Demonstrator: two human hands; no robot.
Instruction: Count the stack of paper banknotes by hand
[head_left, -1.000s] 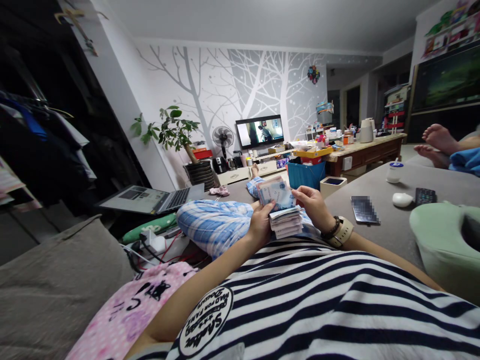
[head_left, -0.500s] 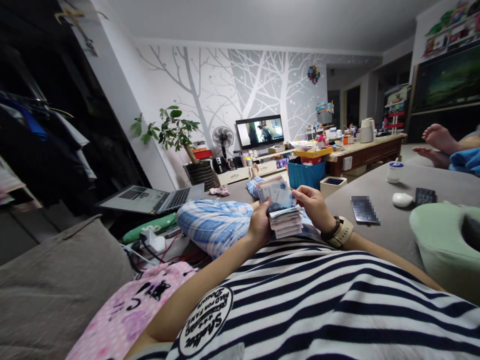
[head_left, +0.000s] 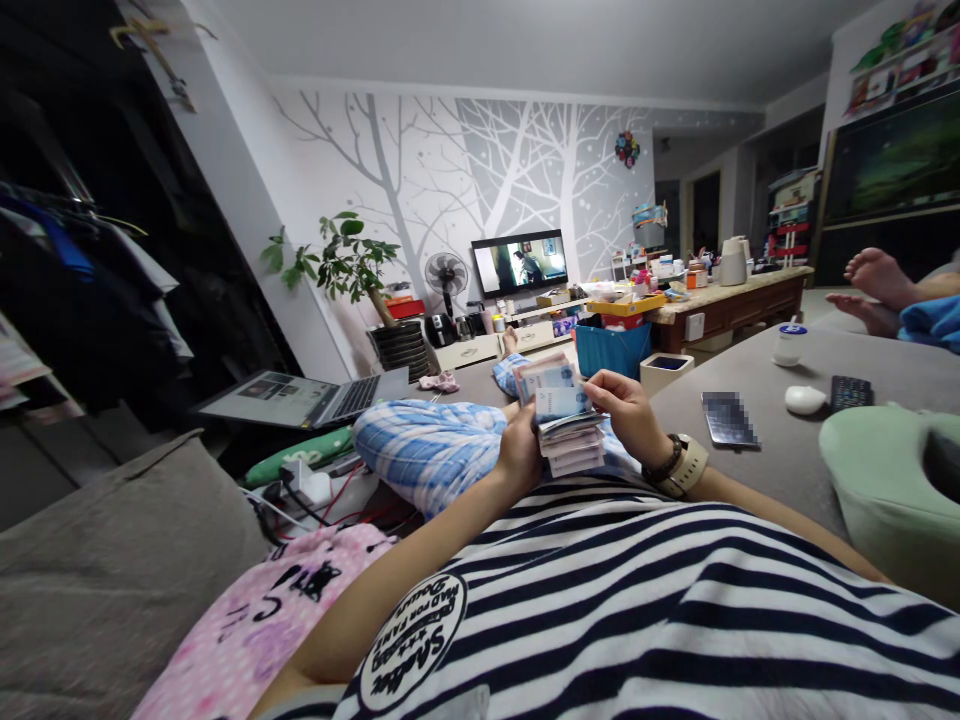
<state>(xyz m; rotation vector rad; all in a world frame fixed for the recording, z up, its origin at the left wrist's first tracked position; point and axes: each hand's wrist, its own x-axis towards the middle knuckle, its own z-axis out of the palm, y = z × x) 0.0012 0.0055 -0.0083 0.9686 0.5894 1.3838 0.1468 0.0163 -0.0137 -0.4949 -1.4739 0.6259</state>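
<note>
A thick stack of banknotes (head_left: 573,452) is folded over in my left hand (head_left: 520,440), whose fingers close around its left side. Above the fold, several blue and pinkish notes fan upward. My right hand (head_left: 621,396) pinches the right edge of a blue banknote (head_left: 562,400) between thumb and fingers. A watch (head_left: 686,465) and a dark bracelet circle my right wrist. The stack is over my lap, in front of my striped shirt (head_left: 600,580) and blue checked trousers (head_left: 435,450). The back of the stack is hidden.
On the sofa at right are a phone (head_left: 729,419), a white mouse (head_left: 805,400), a small jar (head_left: 790,346) and a green neck pillow (head_left: 870,470). An open laptop (head_left: 300,395) stands at left, near cables and a pink cushion (head_left: 277,610). Another person's feet (head_left: 877,285) rest at far right.
The upper blue note has been drawn down toward the fold, showing more of the pinkish notes behind it. Both hands stay almost in place.
</note>
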